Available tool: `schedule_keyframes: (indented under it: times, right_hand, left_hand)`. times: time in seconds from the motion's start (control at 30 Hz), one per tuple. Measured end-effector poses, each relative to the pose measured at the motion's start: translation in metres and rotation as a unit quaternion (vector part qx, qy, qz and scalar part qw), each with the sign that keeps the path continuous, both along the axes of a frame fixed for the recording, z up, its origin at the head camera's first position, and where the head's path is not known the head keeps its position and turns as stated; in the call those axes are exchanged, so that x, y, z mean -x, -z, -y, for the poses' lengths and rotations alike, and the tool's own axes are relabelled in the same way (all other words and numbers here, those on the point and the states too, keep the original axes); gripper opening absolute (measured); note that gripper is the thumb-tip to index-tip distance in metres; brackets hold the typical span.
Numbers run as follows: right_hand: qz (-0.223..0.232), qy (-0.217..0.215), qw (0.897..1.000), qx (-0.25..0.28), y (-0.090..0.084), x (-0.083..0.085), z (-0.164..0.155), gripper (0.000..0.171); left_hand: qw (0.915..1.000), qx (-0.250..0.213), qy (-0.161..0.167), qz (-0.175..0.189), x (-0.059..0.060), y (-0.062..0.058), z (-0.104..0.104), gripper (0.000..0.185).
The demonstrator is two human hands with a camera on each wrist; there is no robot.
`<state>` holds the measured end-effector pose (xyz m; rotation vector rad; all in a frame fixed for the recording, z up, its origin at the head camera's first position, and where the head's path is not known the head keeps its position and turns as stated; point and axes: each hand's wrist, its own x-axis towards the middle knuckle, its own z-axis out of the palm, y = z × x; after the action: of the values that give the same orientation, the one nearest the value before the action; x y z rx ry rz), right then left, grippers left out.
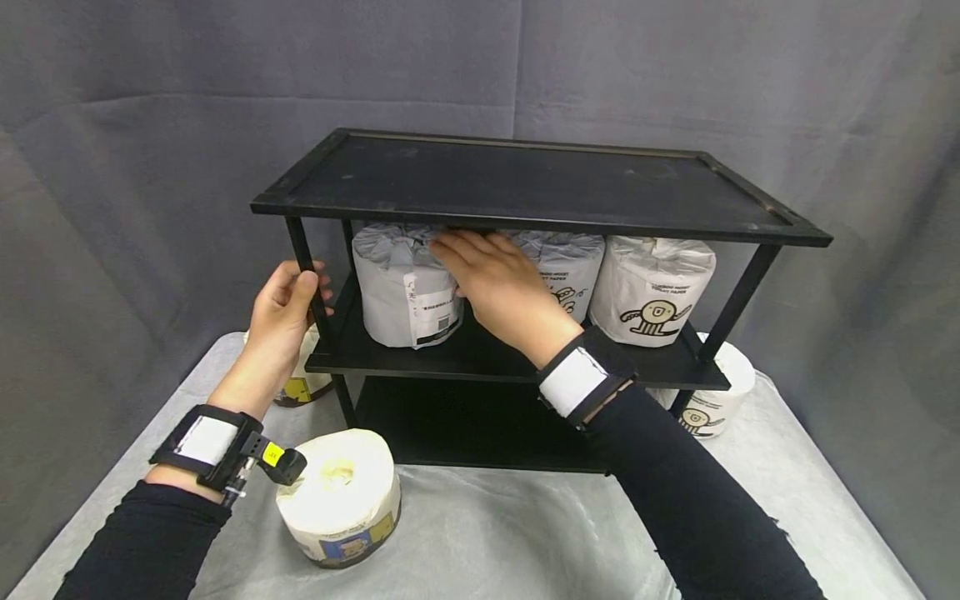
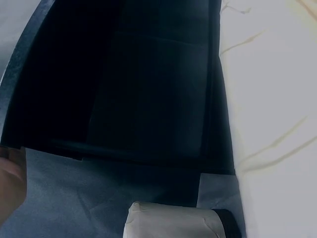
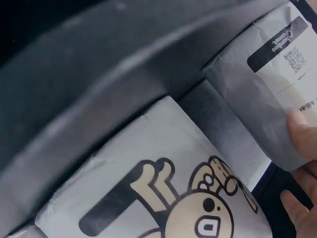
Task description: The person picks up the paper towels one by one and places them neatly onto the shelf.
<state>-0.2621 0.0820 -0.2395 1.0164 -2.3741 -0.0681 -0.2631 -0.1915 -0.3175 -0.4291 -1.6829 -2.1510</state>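
At the left of the head view, my left hand [image 1: 281,304] grips the front left post [image 1: 302,243] of a black shelf rack [image 1: 540,179], thumb in front and fingers behind. My right hand [image 1: 506,287] reaches in under the top board. Its fingers lie nearly straight against the upper right side of a paper-wrapped toilet roll [image 1: 393,292] on the middle shelf. The right wrist view shows the fingers of that hand [image 3: 303,144] touching this roll's wrapper beside its printed label. Two more wrapped rolls, a middle roll [image 1: 566,271] partly behind my hand and a right roll [image 1: 652,292], share that shelf.
A cream-wrapped roll [image 1: 341,492] stands on the white cloth [image 1: 487,533] before the rack, close to my left wrist. Another cream roll [image 1: 303,379] is partly hidden behind the left post. At the right, a white roll [image 1: 723,387] stands beside the rack. Grey curtain [image 1: 420,58] hangs behind.
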Motion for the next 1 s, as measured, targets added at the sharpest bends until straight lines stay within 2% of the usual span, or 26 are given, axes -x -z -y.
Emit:
schedule_keyframes:
  times: [0.17,0.4,0.5,0.63,0.8,1.0]
  right_hand:
    - [-0.004,-0.001,1.0,-0.003,0.0008,-0.0017,0.0014,0.053]
    - [-0.061,-0.004,0.998,-0.018,0.0015,-0.0002,0.0026,0.054]
    - [-0.071,-0.011,0.997,-0.009,0.0008,0.0008,0.0026,0.051]
    - [-0.039,-0.018,0.999,0.001,-0.0023,0.0033,0.0039,0.051]
    - [0.018,-0.015,1.0,-0.012,-0.0057,0.0066,0.0052,0.058]
    - [0.054,-0.012,0.998,-0.021,-0.0068,0.0073,0.0075,0.059]
  left_hand:
    - [1.0,0.005,-0.003,0.006,-0.0004,0.0002,0.0011,0.016]
    - [1.0,-0.004,-0.001,0.003,0.0008,0.0001,-0.0001,0.018]
    - [1.0,-0.004,0.001,0.003,0.0011,0.0001,-0.001,0.018]
    - [1.0,-0.001,0.0,0.004,0.0013,0.0003,-0.0015,0.021]
    - [1.0,-0.004,-0.004,0.003,0.0016,0.0006,-0.0018,0.024]
    - [1.0,-0.005,-0.004,0.003,0.0008,0.0012,-0.0011,0.023]
